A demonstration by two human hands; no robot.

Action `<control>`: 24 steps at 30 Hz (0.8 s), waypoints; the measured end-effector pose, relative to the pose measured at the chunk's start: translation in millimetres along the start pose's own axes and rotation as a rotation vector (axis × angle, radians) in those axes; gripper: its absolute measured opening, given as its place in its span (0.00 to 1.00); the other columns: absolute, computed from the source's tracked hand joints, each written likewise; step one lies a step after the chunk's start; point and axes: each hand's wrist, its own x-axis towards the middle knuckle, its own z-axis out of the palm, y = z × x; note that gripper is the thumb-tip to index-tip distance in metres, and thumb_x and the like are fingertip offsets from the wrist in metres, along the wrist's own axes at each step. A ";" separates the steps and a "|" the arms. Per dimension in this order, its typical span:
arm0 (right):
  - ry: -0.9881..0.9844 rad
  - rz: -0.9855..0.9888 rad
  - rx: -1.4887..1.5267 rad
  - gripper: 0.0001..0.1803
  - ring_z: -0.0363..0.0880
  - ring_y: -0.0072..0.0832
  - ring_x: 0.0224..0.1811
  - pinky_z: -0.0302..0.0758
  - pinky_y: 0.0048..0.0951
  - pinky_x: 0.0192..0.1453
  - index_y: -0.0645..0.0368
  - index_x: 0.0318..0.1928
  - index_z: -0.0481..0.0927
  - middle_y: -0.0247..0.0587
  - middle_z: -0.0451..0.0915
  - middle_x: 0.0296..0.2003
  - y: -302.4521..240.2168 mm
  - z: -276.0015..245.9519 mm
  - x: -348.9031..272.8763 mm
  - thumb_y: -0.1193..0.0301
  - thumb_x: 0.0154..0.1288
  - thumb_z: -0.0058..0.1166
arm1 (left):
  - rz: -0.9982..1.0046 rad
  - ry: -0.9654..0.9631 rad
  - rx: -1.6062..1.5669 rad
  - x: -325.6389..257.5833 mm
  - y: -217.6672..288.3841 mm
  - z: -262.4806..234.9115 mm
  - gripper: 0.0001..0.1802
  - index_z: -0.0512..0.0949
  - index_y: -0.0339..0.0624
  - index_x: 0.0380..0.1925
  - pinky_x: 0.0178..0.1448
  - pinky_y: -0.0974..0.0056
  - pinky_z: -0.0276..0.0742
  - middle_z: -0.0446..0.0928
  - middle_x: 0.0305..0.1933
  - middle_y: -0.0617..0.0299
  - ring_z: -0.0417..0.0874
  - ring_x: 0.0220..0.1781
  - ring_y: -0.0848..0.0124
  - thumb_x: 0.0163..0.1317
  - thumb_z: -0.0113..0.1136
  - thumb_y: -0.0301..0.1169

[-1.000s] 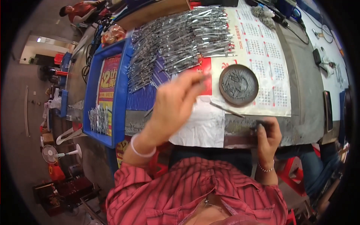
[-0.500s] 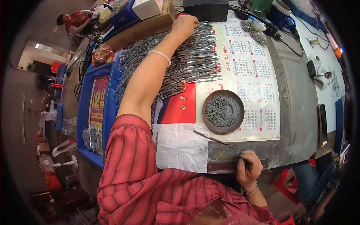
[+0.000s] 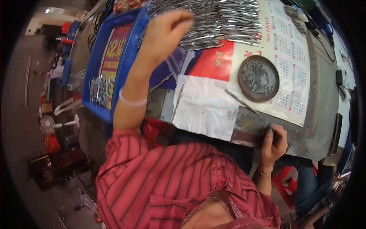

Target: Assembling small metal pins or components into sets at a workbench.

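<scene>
My left hand [image 3: 164, 36] is raised over the near left side of many thin, shiny metal pieces [image 3: 238, 23] laid in dense rows. Motion blurs its curled fingers, so I cannot tell whether they hold anything. At the table's near edge, my right hand [image 3: 275, 144] is closed with the thumb against the fingers; anything inside is hidden. Beyond it stands a round brown bowl [image 3: 241, 84] containing small, dark grey pins [image 3: 259, 76]. A slim, pointed metal tool [image 3: 241, 100] lies between the bowl and a white cloth or paper sheet [image 3: 204, 105].
A blue tray [image 3: 129, 63] at the left holds a bundle of thin metal pieces [image 3: 100, 91] on printed paper. A calendar sheet [image 3: 293, 72] lies under the bowl. Cables [image 3: 324, 47] run along the far right. A red stool [image 3: 286, 179] stands below the table at right.
My left hand has come back from the far end of the metal rows toward me. The view has shifted, so the table sits higher and farther right. My right hand stays closed at the edge.
</scene>
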 end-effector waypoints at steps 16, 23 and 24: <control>-0.398 -0.234 -0.475 0.08 0.78 0.45 0.35 0.73 0.33 0.40 0.65 0.39 0.74 0.49 0.76 0.34 -28.8 28.4 101.5 0.79 0.58 0.53 | 0.085 0.000 0.728 -169.8 -29.2 8.6 0.18 0.72 0.34 0.48 0.41 0.60 0.70 0.73 0.31 0.55 0.76 0.35 0.61 0.55 0.49 0.21; -0.626 -0.224 -0.712 0.09 0.75 0.52 0.39 0.70 0.45 0.43 0.65 0.36 0.73 0.54 0.76 0.35 -17.3 46.5 140.9 0.75 0.55 0.52 | 0.077 0.083 0.624 -177.4 -52.5 -1.3 0.22 0.70 0.35 0.53 0.41 0.58 0.72 0.73 0.32 0.53 0.77 0.35 0.59 0.55 0.50 0.18; -0.638 -0.233 -0.747 0.08 0.74 0.52 0.39 0.70 0.45 0.43 0.65 0.35 0.72 0.54 0.76 0.34 -16.6 48.8 143.3 0.75 0.54 0.52 | 0.074 0.080 0.624 -179.3 -53.2 -4.6 0.22 0.70 0.35 0.53 0.41 0.58 0.72 0.73 0.32 0.53 0.77 0.35 0.59 0.55 0.50 0.18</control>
